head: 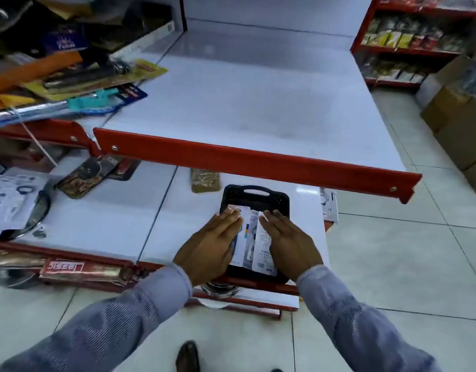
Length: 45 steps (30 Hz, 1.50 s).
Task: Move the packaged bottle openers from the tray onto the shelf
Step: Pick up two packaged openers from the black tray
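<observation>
A black tray (254,196) with a handle slot lies on the lower white shelf (97,210), near its front edge. A stack of white packaged bottle openers (254,242) lies in the tray. My left hand (212,245) rests flat against the left side of the stack, fingers straight. My right hand (289,244) presses against its right side in the same way. The packages sit squeezed between both palms and still touch the tray. Above, the upper white shelf (258,98) with a red front lip stands bare on its right part.
Packaged kitchen tools (78,81) pile up on the upper shelf's left end. Carded goods (83,175) and a brown packet (205,180) lie on the lower shelf. Cardboard boxes (456,122) stand on the tiled floor at right. A red rack (419,38) fills the far right.
</observation>
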{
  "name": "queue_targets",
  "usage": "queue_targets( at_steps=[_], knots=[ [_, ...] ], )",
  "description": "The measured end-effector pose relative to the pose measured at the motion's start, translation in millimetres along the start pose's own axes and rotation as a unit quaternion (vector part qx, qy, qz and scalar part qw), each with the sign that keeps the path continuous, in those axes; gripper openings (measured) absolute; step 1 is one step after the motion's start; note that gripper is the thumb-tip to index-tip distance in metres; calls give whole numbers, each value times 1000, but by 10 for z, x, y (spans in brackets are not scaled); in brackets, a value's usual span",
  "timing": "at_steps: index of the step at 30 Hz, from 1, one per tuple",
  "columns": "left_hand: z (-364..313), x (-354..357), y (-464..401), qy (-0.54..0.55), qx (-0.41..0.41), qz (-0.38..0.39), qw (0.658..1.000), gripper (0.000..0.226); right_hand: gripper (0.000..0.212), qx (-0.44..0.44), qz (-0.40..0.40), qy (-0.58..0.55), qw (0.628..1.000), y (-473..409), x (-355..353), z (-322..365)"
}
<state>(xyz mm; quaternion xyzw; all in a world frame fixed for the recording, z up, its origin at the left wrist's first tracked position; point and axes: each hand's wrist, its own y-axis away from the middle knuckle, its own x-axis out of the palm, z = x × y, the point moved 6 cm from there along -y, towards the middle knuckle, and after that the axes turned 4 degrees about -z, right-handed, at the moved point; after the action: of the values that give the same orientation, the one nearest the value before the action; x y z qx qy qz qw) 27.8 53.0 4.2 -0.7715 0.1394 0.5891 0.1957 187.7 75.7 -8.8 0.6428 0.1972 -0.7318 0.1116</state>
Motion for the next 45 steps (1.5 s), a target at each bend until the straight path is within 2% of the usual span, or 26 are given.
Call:
queue_targets(
  at_steps=[2,4,6,7,8,10,12,14,17,19,22,26,31,33,36,39,42,45],
  knots=[
    [152,304,-213,36,-73,144,986,72,68,82,117,-32,989,-228,244,-129],
    [259,504,-468,44,-99,231,967,85,68,126,211,-31,969,-441,462,-264],
    [264,627,-669,31,-87,293,952,108,93,117,278,-13,953,-591,625,-322],
    [297,708,-733,32,-89,309,946,115,104,109,298,-9,948,-650,718,-331],
    [316,736,-817,37,-89,312,945,114,108,99,306,-7,947,-714,739,-347],
    [383,800,-930,39,-98,305,946,96,117,89,318,-3,944,-766,790,-365],
    [441,873,-968,30,-90,327,940,106,129,75,316,9,946,-796,777,-374],
    [478,893,-988,33,-90,346,933,111,131,64,301,13,951,-829,720,-382],
    [472,815,-1025,-23,-60,326,943,112,123,60,300,22,952,-844,628,-384],
    [467,742,-1034,-55,-40,314,947,122,107,64,283,24,957,-878,551,-398],
    [476,638,-1037,-66,-42,305,949,115,87,87,265,-10,960,-918,410,-408],
    [464,494,-1060,-35,-46,258,964,97,67,77,258,20,963,-928,251,-407],
    [447,321,-964,43,-70,187,979,96,45,48,203,61,976,-890,81,-379],
    [454,273,-900,52,-80,161,982,89,44,47,183,50,981,-845,21,-357],
    [461,167,-807,62,-95,118,986,77,53,68,163,8,984,-763,-67,-327],
    [390,15,-720,90,-101,105,985,61,59,102,137,-14,985,-656,-164,-295],
    [287,-150,-613,95,-97,91,987,49,49,139,79,-33,987,-521,-302,-224],
    [148,-361,-483,72,-82,65,992,45,22,160,18,-56,985,-381,-472,-76]
  ],
)
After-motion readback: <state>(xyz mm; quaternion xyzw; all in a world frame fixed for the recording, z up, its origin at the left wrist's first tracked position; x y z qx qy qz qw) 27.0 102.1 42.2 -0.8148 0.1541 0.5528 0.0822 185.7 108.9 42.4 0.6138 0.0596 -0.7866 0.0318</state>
